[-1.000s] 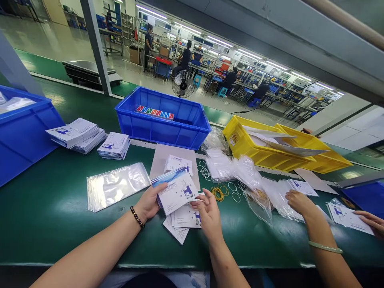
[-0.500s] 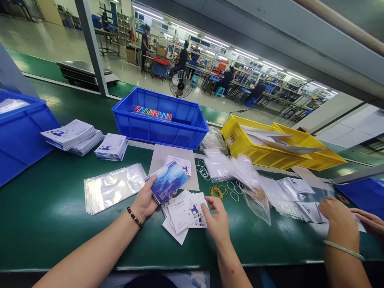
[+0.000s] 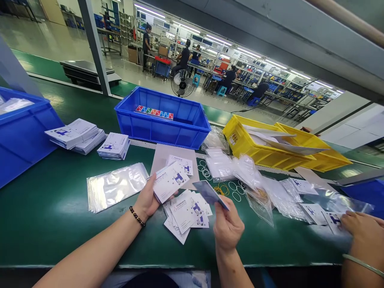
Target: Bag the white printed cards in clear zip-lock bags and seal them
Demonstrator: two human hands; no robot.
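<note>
In the head view, the left hand [image 3: 150, 196], with one dark beaded bracelet [image 3: 137, 216] at its wrist, has its fingers wrapped around a thin stack of white paper booklets [image 3: 171, 182] with a purple figure on the cover; their number cannot be told. The right hand [image 3: 229, 228] pinches a thin, tilted paper booklet with a blue-grey face [image 3: 208, 192] between thumb and fingers, above the green tabletop [image 3: 132, 244]. Between the hands lies one loose, fanned pile of white printed booklets [image 3: 186, 212], too overlapped to count. One more small stack of white booklets [image 3: 180, 165] rests on a grey rectangular sheet [image 3: 160, 158]. At left are one separate booklet stack [image 3: 114, 146], at least two overlapping booklet stacks [image 3: 73, 134] and one stack of clear plastic bags [image 3: 118, 186]. Three blue plastic bins show: ahead [image 3: 162, 134], at left [image 3: 24, 140] and at the right edge [image 3: 364, 196]; two yellow plastic bins [image 3: 267, 154] stand between. Several white rings [image 3: 235, 197] lie near a bunch of yellow rubber bands [image 3: 221, 190]. At far right, a co-worker's hand [image 3: 355, 222] touches a white printed card [image 3: 333, 220]. The covers carry a line of Chinese characters with smaller lettering, too small to read; one yellow bin bears dark characters, also illegible.
</note>
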